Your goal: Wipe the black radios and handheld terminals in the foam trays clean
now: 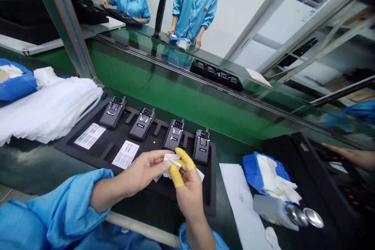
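Observation:
My left hand (pixel 143 172) and my right hand (pixel 189 189) meet over a black foam tray (pixel 96 158), both closed on a small white wipe (pixel 172 160). Yellow finger cots cover the thumb and a finger of my right hand. Several black two-way radios lie back side up in the tray; one radio (pixel 173 136) is just beyond my fingers, another radio (pixel 202 146) lies to its right. Farther left are a third radio (pixel 142 125) and more. White printed label sheets, such as one label sheet (pixel 125 154), rest on the tray; others are partly hidden under my hands.
At right are a blue wipe pack (pixel 252 172), a bottle with a metal top (pixel 272 209) and white paper (pixel 243 203). A stack of white sheets (pixel 49 105) lies left. Two co-workers stand beyond the conveyor (pixel 166 64); a third person's arm (pixel 348 155) reaches in at right.

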A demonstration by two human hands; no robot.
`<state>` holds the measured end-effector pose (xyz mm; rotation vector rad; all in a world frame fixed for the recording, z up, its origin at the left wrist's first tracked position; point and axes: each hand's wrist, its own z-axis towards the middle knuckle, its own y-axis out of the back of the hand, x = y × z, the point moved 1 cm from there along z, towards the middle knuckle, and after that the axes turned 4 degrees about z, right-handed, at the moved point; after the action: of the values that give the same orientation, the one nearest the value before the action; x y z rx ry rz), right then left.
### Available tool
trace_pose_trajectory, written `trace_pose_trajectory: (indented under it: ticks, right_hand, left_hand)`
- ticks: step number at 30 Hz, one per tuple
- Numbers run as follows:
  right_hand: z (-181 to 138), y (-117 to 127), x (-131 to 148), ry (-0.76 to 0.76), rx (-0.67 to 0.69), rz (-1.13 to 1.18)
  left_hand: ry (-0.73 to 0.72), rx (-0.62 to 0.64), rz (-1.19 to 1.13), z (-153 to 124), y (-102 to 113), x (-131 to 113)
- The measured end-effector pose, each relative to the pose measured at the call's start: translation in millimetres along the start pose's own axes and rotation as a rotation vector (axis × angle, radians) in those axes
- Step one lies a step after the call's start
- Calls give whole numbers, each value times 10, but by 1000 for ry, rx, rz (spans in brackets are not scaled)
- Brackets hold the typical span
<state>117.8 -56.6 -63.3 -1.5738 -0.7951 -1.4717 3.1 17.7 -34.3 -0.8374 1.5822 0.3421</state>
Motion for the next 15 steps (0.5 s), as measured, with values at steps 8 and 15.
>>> trace_pose_trajectory:
  ticks: [8,15]
  right_hand:
    - [-240,164,216,817,-353,-765]
    - [-287,305,148,916,-194,-925]
  left_hand:
    - [88,-116,-33,18,-125,-7]
    - [253,39,-77,-3,-347,-131]
